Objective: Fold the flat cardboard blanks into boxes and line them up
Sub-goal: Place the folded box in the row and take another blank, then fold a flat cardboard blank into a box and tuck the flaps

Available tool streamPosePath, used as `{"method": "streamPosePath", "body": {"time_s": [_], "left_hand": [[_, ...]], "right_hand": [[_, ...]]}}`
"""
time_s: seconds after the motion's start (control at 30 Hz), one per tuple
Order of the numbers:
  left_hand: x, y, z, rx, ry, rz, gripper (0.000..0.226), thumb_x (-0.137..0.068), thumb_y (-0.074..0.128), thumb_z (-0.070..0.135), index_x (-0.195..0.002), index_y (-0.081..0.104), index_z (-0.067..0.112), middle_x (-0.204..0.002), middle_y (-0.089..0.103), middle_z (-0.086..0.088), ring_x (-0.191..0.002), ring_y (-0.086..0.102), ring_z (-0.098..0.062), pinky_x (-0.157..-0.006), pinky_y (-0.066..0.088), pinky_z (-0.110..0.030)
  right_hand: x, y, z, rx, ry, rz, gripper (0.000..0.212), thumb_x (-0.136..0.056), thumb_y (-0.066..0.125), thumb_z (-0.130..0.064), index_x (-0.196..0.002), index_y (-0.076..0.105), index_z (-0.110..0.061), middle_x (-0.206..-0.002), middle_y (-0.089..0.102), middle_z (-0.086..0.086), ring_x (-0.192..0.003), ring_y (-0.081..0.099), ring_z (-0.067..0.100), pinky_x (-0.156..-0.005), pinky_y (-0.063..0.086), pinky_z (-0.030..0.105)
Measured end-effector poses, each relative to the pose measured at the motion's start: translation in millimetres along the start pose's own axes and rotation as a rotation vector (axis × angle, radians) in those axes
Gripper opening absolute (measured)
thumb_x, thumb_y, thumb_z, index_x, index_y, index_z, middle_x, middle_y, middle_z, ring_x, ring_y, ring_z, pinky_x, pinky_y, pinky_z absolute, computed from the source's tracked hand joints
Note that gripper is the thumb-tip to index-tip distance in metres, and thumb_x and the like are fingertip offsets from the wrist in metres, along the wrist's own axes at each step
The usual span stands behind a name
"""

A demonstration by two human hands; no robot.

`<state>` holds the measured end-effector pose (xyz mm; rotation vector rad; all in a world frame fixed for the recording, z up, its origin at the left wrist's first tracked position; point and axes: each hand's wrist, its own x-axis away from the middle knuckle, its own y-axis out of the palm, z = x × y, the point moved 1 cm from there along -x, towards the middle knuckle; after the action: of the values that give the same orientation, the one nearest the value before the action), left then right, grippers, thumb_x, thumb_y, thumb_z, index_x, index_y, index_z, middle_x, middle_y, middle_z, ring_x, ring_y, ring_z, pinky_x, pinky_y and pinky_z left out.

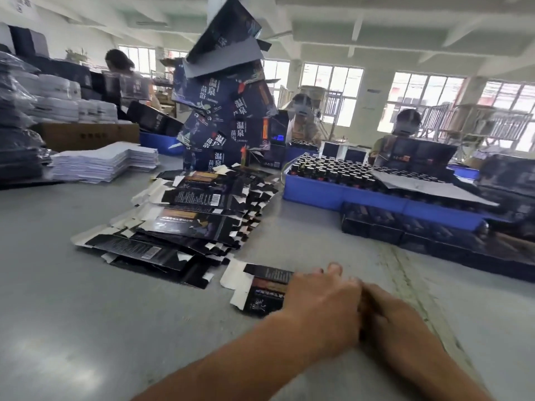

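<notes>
Head view: left hand point(321, 302) presses flat on a blank point(262, 293) near the counter's point(86, 314) front edge, steadying it for folding; right hand's point(388, 316) grip cannot be told.

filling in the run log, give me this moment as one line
hands: left and right together on one dark printed cardboard blank | grip: unclear, blurred | spread pile of flat dark blanks: behind it | grey table
</notes>
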<state>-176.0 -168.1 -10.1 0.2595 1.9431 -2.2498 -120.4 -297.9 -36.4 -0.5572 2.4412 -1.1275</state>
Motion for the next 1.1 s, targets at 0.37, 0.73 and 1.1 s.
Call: {"method": "streamPosePath", "body": {"time_s": [0.37, 0.73, 1.1], "left_hand": [[-1, -16, -56, 0.102, -0.147, -0.475, 0.122, -0.059, 0.072, 0.082, -0.155, 0.008, 0.044, -0.161, 0.029, 0.006, -0.146, 0.028, -0.022, -0.118, 0.024, -0.046], [-11, -7, -54, 0.137, -0.107, -0.332, 0.123, -0.054, 0.068, 0.089, -0.155, 0.012, 0.044, -0.149, 0.038, 0.003, -0.131, 0.040, -0.019, -0.108, 0.039, -0.039], [-12, -7, -36, 0.004, 0.131, 0.108, 0.107, -0.064, 0.048, 0.092, -0.152, 0.022, 0.038, -0.140, 0.044, 0.011, -0.124, 0.040, -0.011, -0.105, 0.034, -0.034]], "right_hand": [[-6, -8, 16, -0.067, 0.041, 0.062, 0.036, -0.107, 0.043, -0.023, -0.141, 0.051, -0.031, -0.132, 0.061, -0.014, -0.110, 0.050, -0.003, -0.076, 0.030, 0.001], [-4, -24, 21, -0.343, 0.137, 0.155, 0.029, -0.105, 0.047, -0.019, -0.130, 0.058, -0.029, -0.119, 0.066, -0.008, -0.103, 0.060, -0.003, -0.077, 0.044, 0.010], [-3, -36, 21, -0.754, 0.203, 0.229, 0.011, -0.090, 0.068, -0.003, -0.092, 0.067, -0.014, -0.096, 0.074, 0.013, -0.089, 0.074, 0.027, -0.072, 0.063, 0.034]]}}
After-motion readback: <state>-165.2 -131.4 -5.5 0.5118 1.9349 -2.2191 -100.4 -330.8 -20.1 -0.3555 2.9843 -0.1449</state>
